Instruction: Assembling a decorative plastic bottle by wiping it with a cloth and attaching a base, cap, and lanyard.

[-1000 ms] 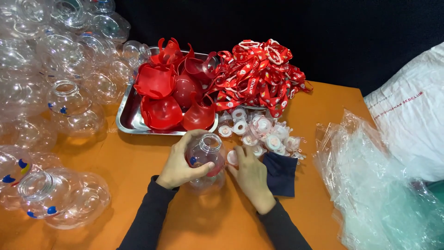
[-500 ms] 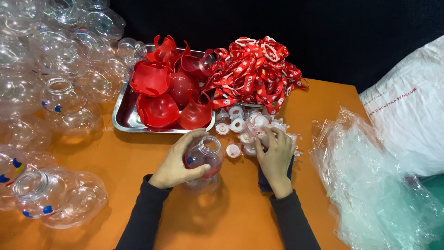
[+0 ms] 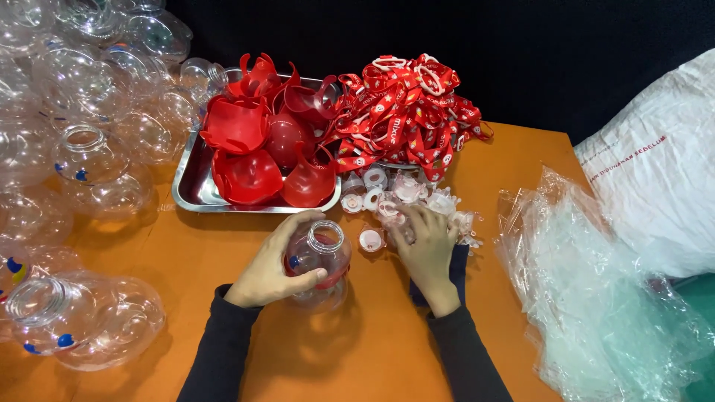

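- An orange tabletop (image 3: 223, 260) is lying before a black backdrop (image 3: 521, 45).
- Left hand (image 3: 272, 272) is wrapping its fingers around a clear bottle (image 3: 319, 260).
- Right hand (image 3: 428, 246), fingers spread, is pressing on small white caps (image 3: 406, 197).

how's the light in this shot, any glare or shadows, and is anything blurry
Head view: bright overhead light, black backdrop. Glare streaks the clear bottles, the metal tray rim and the crinkled plastic bags. Soft shadows fall on the orange table under the left hand, its held bottle and both forearms. The right hand looks sharp; frame edges bow slightly.
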